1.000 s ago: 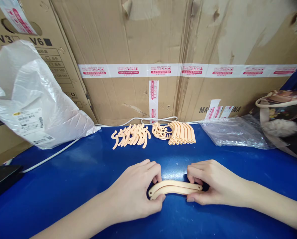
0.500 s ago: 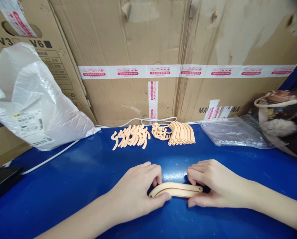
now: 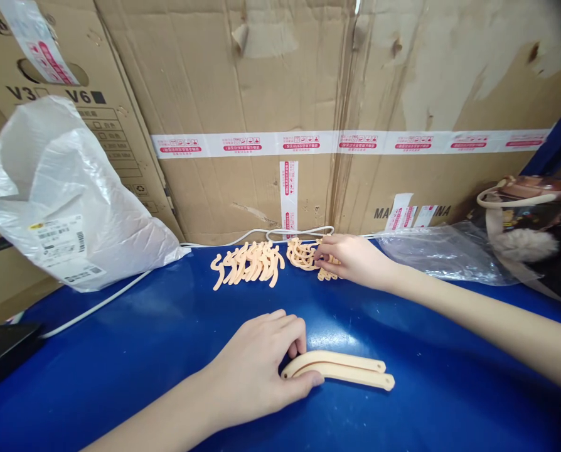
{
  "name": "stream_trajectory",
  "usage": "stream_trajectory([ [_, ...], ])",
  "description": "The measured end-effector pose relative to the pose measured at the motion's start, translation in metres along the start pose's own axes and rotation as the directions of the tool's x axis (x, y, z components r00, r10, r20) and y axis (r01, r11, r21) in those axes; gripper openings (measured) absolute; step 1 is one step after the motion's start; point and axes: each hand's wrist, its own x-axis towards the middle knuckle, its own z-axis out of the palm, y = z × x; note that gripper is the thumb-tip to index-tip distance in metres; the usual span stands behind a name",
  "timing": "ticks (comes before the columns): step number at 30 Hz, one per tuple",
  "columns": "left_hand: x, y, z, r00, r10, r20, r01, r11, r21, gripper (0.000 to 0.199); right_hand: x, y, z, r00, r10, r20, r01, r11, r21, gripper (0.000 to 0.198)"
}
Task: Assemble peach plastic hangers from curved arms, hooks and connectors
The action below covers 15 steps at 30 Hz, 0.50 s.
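Observation:
My left hand (image 3: 261, 367) is closed on the bent end of two beige plastic hanger arms (image 3: 346, 364), thumb in front and fingers behind. Their straight ends, each with a small hole, splay apart toward the right. At the back, my right hand (image 3: 351, 258) reaches over a row of more hanger arms (image 3: 327, 275) and mostly covers it. Its fingers are bent but apart, the tips beside a heap of curved, ring-like beige pieces (image 3: 300, 254). Left of that heap lies a row of beige hanger hooks (image 3: 250, 263).
A white plastic parcel bag (image 3: 73, 207) stands at the left, near a dark flat object (image 3: 5, 351). A white cable (image 3: 96, 304) runs along the back. Large cardboard boxes (image 3: 243, 188) wall off the blue table (image 3: 177, 339). Clear plastic (image 3: 445, 254) and a dark bag (image 3: 534, 213) lie right.
My right hand has let go of the hanger arms and moved back to the beige pieces. The arms' right ends have spread apart; my left hand keeps hold. The view has shifted slightly.

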Motion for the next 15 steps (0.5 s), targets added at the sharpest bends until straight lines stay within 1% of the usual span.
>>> stream_trajectory([
  [3,-0.001,0.0,-0.001,1.0,0.003,0.011,-0.002,1.0,-0.007,0.023,0.021,0.0,0.005,0.999,0.042,0.024,-0.042,0.999,-0.009,0.019],
  [6,-0.001,0.001,-0.003,1.0,-0.007,0.024,0.008,1.0,-0.015,0.023,0.035,-0.001,0.011,0.994,0.093,0.057,-0.093,0.996,-0.008,0.017],
  [10,0.0,0.003,-0.005,0.999,-0.041,0.025,0.042,0.999,-0.035,0.026,0.045,-0.002,0.017,0.986,0.155,0.061,-0.156,0.988,0.001,0.02],
  [15,0.0,0.005,-0.003,0.999,-0.023,0.038,0.025,0.999,-0.046,0.021,0.051,-0.001,0.025,0.978,0.202,0.051,-0.206,0.977,0.065,0.014],
])
